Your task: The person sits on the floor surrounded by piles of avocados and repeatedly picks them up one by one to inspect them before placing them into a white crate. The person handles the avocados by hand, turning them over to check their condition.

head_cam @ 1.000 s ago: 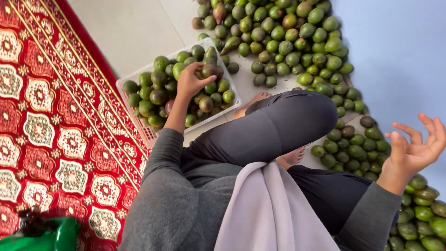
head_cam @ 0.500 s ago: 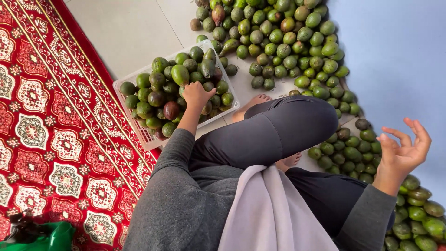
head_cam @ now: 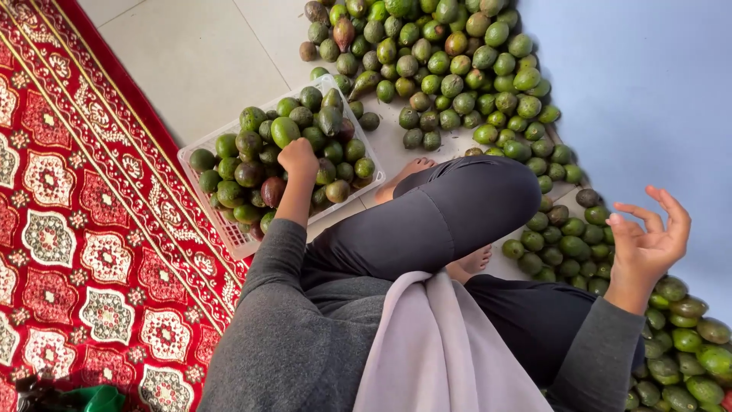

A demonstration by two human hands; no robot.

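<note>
Left hand (head_cam: 298, 159) curled into a loose fist, resting on the green and brownish avocados (head_cam: 252, 145) heaped in the white slatted plastic crate (head_cam: 229, 233) at left; whether gripping one, cannot tell. Right hand (head_cam: 648, 240) raised at right, fingers spread wide, holding nothing, over the long pile of glossy green avocados on the pale floor (head_cam: 457, 69). Red patterned carpet (head_cam: 69, 229) at far left.

The left hand (head_cam: 297, 159) has dropped, fingers curled, onto the crate's avocados (head_cam: 252, 145).
</note>
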